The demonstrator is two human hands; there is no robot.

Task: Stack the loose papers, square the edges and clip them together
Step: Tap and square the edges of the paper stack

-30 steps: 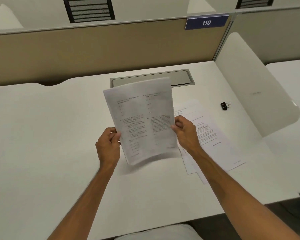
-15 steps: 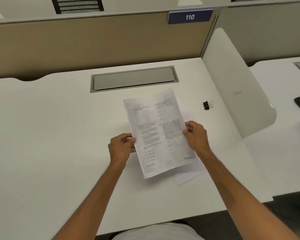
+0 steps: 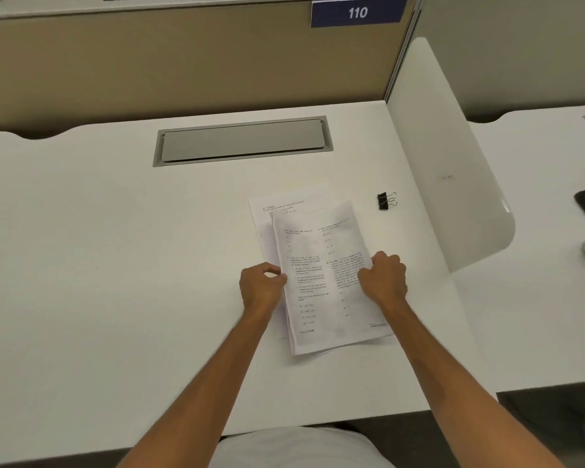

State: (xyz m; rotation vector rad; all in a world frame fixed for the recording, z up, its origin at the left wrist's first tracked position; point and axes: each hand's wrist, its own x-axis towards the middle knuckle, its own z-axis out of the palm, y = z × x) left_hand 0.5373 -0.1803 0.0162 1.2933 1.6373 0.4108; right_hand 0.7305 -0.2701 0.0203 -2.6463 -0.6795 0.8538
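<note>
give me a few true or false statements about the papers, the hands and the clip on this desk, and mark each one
1. Both hands hold the top sheets by their side edges. True: the left hand is at the left edge and the right hand at the right edge of the papers.
2. The binder clip is already clamped on the stack. False: the binder clip lies loose on the desk, apart from the papers, beyond their far right corner.
3. The sheets are squared up. False: a lower sheet sticks out past the far left of the top ones.
4. The sign on the partition reads 110. True: see the blue sign.
5. The grey cable hatch stands open. False: the hatch is closed flat.
</note>
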